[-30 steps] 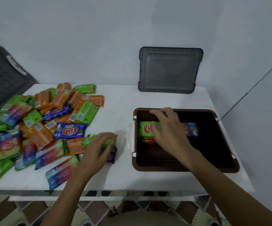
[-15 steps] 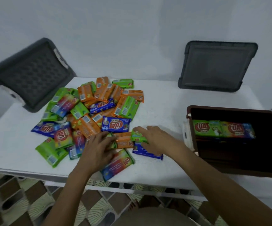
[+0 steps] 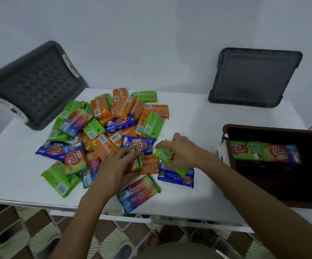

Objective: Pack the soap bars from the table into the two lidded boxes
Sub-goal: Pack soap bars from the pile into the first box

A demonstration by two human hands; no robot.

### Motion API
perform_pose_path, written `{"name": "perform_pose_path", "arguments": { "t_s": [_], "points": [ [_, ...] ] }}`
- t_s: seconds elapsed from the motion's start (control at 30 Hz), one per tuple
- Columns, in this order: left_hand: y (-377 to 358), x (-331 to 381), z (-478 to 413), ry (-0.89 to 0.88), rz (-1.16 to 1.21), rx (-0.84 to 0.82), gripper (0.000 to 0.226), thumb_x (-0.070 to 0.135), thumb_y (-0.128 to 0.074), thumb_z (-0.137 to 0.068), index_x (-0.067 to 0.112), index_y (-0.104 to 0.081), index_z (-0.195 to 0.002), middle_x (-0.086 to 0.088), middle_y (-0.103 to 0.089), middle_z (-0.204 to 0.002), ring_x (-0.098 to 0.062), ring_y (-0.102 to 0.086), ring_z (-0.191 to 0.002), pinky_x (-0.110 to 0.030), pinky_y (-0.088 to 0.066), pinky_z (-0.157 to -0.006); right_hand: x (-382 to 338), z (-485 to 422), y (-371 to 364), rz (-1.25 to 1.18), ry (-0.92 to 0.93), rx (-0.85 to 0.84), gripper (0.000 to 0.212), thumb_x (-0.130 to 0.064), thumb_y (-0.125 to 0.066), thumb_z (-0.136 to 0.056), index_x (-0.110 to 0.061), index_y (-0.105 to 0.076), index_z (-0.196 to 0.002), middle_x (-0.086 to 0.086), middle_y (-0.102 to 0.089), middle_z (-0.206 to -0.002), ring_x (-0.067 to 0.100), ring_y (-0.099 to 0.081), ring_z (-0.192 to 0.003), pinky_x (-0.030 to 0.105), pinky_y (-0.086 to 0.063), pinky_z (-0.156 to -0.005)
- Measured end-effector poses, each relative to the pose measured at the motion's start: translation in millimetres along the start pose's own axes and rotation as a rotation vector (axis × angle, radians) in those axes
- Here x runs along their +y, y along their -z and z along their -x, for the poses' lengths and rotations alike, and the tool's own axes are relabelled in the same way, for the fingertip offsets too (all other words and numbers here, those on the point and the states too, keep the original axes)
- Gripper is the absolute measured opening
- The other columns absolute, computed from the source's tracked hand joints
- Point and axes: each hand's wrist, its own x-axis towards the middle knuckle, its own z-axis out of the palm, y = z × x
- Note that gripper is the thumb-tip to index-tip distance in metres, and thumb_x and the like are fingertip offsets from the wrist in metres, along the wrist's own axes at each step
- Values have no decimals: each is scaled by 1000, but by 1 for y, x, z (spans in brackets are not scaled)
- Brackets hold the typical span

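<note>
Leaning on the wall in the upper left of the frame, a dark grey lid (image 3: 33, 85) with a honeycomb pattern stands tilted, its lower edge down on the white table (image 3: 11, 165). Just right of it, the heap of soap bars (image 3: 102, 126) sprawls over the left-centre of the tabletop: orange, green, blue and rainbow wrappers, piled criss-cross and overlapping.

Down at the heap's near side is the left hand (image 3: 114, 169), palm down, fingers curled round a green-and-red bar (image 3: 137, 161) at the edge of the pile. Right beside those fingers lies an orange bar (image 3: 149, 166), flat on the table. Below it, nearest the front edge, a rainbow bar (image 3: 139, 191) sits at a slant.

Across a small gap, the right hand (image 3: 181, 150) has a firm pinch on a green bar (image 3: 165, 155), fingers and thumb closed on it. It holds it over a blue bar (image 3: 177, 177) that lies flat beneath the hand.

On to the upper right: a second dark grey lid (image 3: 254, 77), plain-faced, is propped against the wall. And at the right edge of the frame, the brown box (image 3: 274, 128) stands open on the table. Packed bars (image 3: 263, 151) stand in a row against its far wall, a green one and a rainbow one showing.
</note>
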Motion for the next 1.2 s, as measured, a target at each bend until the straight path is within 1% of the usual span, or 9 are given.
{"name": "perform_pose_path", "arguments": {
  "t_s": [0.07, 0.2, 0.37, 0.47, 0.57, 0.67, 0.87, 1.0, 1.2],
  "points": [
    [7, 11, -4, -10, 3, 57, 64, 41, -74, -79, 42, -44, -135, 4, -53, -135, -23, -50, -116, -40, -40, -89, 2, 11, 10, -114, 30, 110, 62, -44, -74, -77, -33, -45, -131, 2, -39, -105, 17, -49, -94, 32, -50, -77],
    [30, 44, -15, 9, 270, 201, 55, 38, -74, -79, 40, -50, -128, 13, -51, -134, -4, -51, -106, -20, -47, -79, 12, 41, 38, -343, 44, 284, 38, -44, -74, -80, -27, -49, -103, -8, -62, -88, 11, -66, -77, 33, -58, -68],
    [40, 94, -35, 118, 690, 293, 52, 26, -79, -76, 42, -52, -118, 22, -56, -121, -6, -60, -106, -31, -56, -81, 43, 89, 62, -826, 13, 403, 31, -21, -70, -88, -33, -58, -114, 0, -66, -94, 16, -72, -82, 34, -60, -53],
    [37, 124, -49, 123, 933, 321, 45, 15, -77, -77, 29, -58, -115, 20, -61, -114, -7, -64, -102, -32, -59, -80, 66, 117, 71, -910, 1, 488, 25, -14, -67, -90, -26, -62, -112, 8, -64, -96, 21, -72, -80, 36, -60, -51],
    [29, 150, -63, 156, 1098, 338, 43, 14, -75, -75, 25, -60, -115, 11, -64, -114, -10, -65, -102, -25, -58, -76, 97, 141, 77, -895, -43, 603, 7, -16, -67, -90, -16, -67, -96, 6, -66, -96, 20, -71, -84, 36, -60, -54],
    [16, 173, -74, 176, 1215, 365, 40, 9, -71, -79, 21, -60, -116, 15, -66, -110, -11, -66, -103, -21, -56, -73, 129, 165, 81, -846, -81, 666, 4, -16, -64, -91, -14, -67, -92, 2, -69, -94, 15, -70, -88, 33, -60, -62],
    [-19, 210, -88, 242, 1385, 355, 42, 2, -67, -84, 14, -58, -123, -6, -66, -117, -21, -66, -106, -24, -56, -78, 176, 187, 73, -937, -162, 576, 10, -10, -58, -95, -12, -66, -101, 5, -64, -108, 15, -70, -94, 33, -62, -65],
    [-35, 223, -92, 268, 1403, 352, 41, 5, -67, -84, 13, -58, -123, -7, -66, -119, -22, -65, -108, -24, -56, -78, 190, 175, 57, -989, -183, 482, 25, 2, -51, -94, -14, -65, -109, 6, -63, -115, 20, -71, -94, 38, -62, -74],
    [-45, 232, -92, 302, 1432, 337, 42, 12, -69, -82, 15, -58, -123, -4, -64, -120, -20, -64, -111, -26, -56, -76, 191, 154, 41, -952, -151, 387, 26, -5, -58, -94, -17, -63, -117, 10, -71, -106, 21, -71, -97, 31, -60, -79]
  ]
}}
